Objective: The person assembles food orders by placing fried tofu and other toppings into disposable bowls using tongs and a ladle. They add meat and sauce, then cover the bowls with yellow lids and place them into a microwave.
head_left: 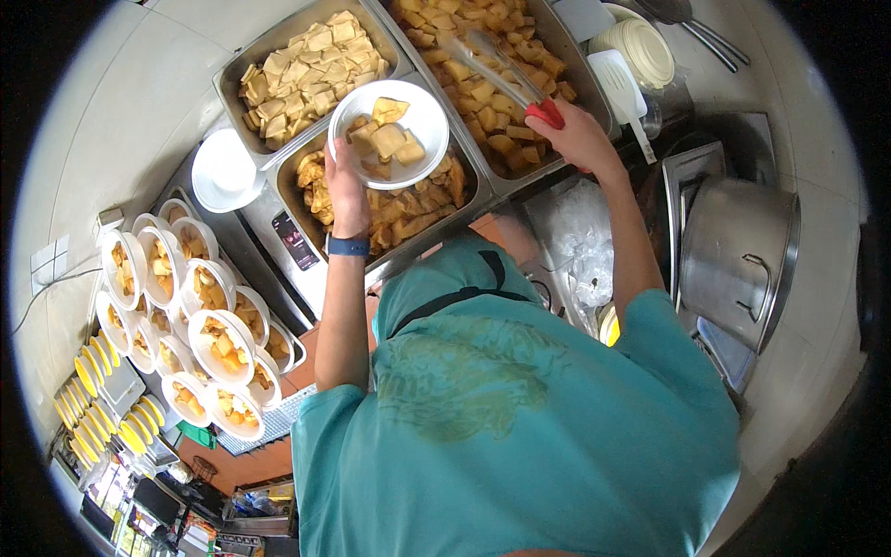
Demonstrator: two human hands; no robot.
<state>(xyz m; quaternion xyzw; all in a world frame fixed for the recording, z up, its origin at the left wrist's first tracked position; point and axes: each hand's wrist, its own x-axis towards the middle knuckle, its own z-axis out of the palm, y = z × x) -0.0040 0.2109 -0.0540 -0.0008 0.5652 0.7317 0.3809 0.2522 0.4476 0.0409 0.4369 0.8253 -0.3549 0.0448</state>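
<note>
My left hand [346, 193] grips the near left side of a white bowl [425, 121], thumb over the rim. Several brownish flat pieces of food [388, 139] lie in it. The bowl is above a metal tray [475, 186] of browned food pieces. My right hand [579, 139] is closed round the red grips of metal tongs [546, 113]. Their metal arms reach over a deep tray [587, 82] of yellow-brown chunks; the tips are blurred, so I cannot tell whether they pinch anything. A third tray [232, 100], back left, holds pale flat squares.
On the left stand a stack of white bowls [225, 172], a phone [295, 241] and many filled bowls [221, 346] piled in layers. To the right are a white slotted turner [616, 82], stacked pale lids [640, 51], clear plastic bags [587, 232] and a large steel pot [738, 251].
</note>
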